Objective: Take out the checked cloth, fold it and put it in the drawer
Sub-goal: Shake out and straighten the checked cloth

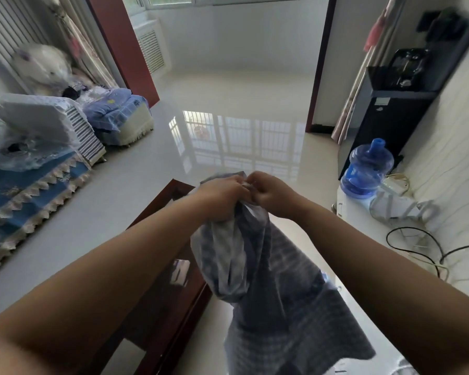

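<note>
Both hands up close together: left hand (222, 197) & right hand (272, 196) each grip the checked cloth (276, 288) tight at its top; rest hangs down over dark red table (157, 301).

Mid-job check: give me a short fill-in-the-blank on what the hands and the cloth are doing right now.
1. The checked cloth is gripped by ____ hands at its top edge.
2. The left hand and right hand are close ____, nearly touching.
3. Below the hands the cloth hangs ____, not yet folded flat.
4. The water bottle on the floor is coloured ____.

Missing words: both; together; down; blue
</note>
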A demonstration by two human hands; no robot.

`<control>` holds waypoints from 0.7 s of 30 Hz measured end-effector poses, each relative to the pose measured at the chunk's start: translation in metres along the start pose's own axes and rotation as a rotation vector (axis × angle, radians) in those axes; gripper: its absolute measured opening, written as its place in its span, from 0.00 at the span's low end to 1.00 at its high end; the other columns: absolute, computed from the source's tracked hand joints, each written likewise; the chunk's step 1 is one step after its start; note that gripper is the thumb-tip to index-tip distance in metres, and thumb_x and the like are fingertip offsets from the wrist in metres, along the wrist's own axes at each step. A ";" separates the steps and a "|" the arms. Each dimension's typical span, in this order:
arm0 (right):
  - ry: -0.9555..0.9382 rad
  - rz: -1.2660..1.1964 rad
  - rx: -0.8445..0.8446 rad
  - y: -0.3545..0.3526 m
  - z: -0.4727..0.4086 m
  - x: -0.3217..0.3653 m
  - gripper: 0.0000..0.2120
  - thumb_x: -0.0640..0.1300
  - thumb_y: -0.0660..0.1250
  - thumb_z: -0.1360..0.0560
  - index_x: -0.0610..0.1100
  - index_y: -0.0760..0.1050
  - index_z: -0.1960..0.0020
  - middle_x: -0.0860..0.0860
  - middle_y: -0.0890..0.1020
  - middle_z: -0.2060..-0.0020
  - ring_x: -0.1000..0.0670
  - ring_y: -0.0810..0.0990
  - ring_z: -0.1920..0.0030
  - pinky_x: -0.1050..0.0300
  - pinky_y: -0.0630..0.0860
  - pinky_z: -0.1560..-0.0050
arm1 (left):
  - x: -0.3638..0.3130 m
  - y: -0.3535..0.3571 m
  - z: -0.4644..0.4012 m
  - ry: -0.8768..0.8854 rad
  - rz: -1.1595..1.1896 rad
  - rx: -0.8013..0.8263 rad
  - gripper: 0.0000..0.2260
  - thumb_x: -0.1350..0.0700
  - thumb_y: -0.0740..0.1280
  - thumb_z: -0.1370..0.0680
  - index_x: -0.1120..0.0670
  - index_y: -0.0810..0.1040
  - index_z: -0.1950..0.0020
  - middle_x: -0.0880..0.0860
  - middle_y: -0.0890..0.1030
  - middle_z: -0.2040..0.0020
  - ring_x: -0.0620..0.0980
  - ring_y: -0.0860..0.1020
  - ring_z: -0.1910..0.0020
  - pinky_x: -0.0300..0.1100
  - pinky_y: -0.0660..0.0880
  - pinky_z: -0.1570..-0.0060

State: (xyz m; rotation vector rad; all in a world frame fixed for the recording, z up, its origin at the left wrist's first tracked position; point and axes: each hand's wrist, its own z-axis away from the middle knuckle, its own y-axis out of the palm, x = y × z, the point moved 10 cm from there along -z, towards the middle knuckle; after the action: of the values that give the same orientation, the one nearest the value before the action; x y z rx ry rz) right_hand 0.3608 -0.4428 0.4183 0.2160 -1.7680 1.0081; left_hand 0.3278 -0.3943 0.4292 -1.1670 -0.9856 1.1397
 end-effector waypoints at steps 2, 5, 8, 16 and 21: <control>0.077 -0.198 -0.048 -0.002 0.006 -0.019 0.08 0.37 0.66 0.25 0.45 0.67 0.54 0.49 0.77 0.65 0.53 0.72 0.67 0.60 0.69 0.64 | 0.004 0.002 -0.001 -0.008 -0.048 0.033 0.20 0.61 0.63 0.23 0.43 0.73 0.34 0.48 0.74 0.37 0.52 0.74 0.39 0.43 0.73 0.49; 0.223 -0.494 -0.177 -0.007 0.022 -0.057 0.12 0.42 0.70 0.27 0.44 0.67 0.51 0.47 0.78 0.60 0.52 0.77 0.62 0.59 0.74 0.61 | 0.010 -0.008 -0.004 0.013 -0.080 -0.070 0.19 0.60 0.61 0.22 0.45 0.73 0.33 0.50 0.75 0.38 0.53 0.75 0.41 0.42 0.68 0.54; 0.504 -0.500 -0.417 -0.006 0.057 -0.130 0.18 0.52 0.68 0.26 0.42 0.69 0.44 0.43 0.79 0.48 0.46 0.79 0.50 0.52 0.73 0.51 | 0.028 -0.032 -0.005 -0.028 -0.024 -0.260 0.16 0.63 0.60 0.22 0.49 0.76 0.37 0.53 0.76 0.44 0.55 0.77 0.47 0.42 0.69 0.55; 1.196 -0.683 -0.627 0.074 0.198 -0.272 0.35 0.58 0.66 0.28 0.35 0.65 0.30 0.39 0.73 0.35 0.37 0.73 0.37 0.47 0.71 0.37 | 0.081 -0.091 0.008 -0.058 0.086 -0.689 0.09 0.67 0.62 0.23 0.59 0.79 0.49 0.59 0.80 0.51 0.59 0.80 0.56 0.45 0.76 0.56; 1.190 -0.848 -0.516 0.099 0.204 -0.272 0.47 0.62 0.68 0.30 0.40 0.47 0.24 0.43 0.61 0.26 0.38 0.64 0.29 0.42 0.65 0.35 | 0.110 -0.112 0.015 -0.068 0.166 -0.774 0.07 0.65 0.61 0.23 0.64 0.79 0.51 0.62 0.80 0.54 0.59 0.79 0.57 0.45 0.75 0.55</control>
State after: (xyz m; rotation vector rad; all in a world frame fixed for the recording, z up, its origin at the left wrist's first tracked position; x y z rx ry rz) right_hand 0.2833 -0.6094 0.1151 -0.0013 -0.6328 -0.0451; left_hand 0.3477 -0.2861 0.5428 -1.8555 -1.4685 0.9435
